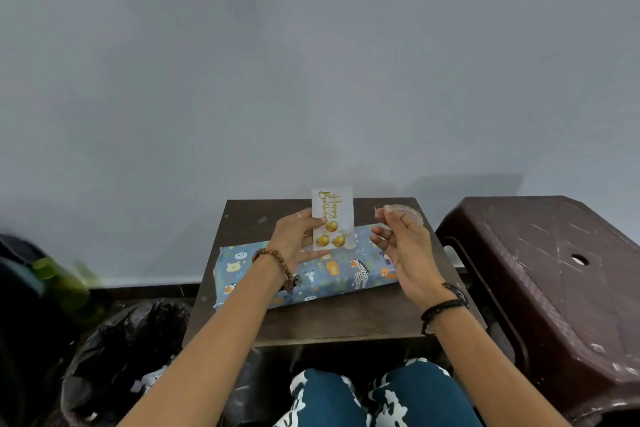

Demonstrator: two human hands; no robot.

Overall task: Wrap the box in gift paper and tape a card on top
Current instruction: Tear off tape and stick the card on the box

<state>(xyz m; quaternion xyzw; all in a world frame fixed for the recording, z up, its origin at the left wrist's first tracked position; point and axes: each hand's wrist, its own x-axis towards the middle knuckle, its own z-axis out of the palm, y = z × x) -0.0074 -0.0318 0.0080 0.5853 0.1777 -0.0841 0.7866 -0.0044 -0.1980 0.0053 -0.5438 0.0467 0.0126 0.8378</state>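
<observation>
Two hands worked above the dark surface [346,319]. The left hand [298,239] pinched a white birthday card [333,218] upright by its lower left edge, thumb in front and fingers behind. Just right of the card, the right hand [398,236] gripped a roll of clear tape [408,211] with curled fingers. Beneath both hands lay the wrapped box [304,274], covered in blue animal-print paper, flat on the surface.

the wrapped box [308,274] wears blue paper printed with cartoon animals. the white card [332,218] carries gold lettering and gold balloons. the small table [346,319] is dark brown, the plastic stool [554,270] maroon.
</observation>
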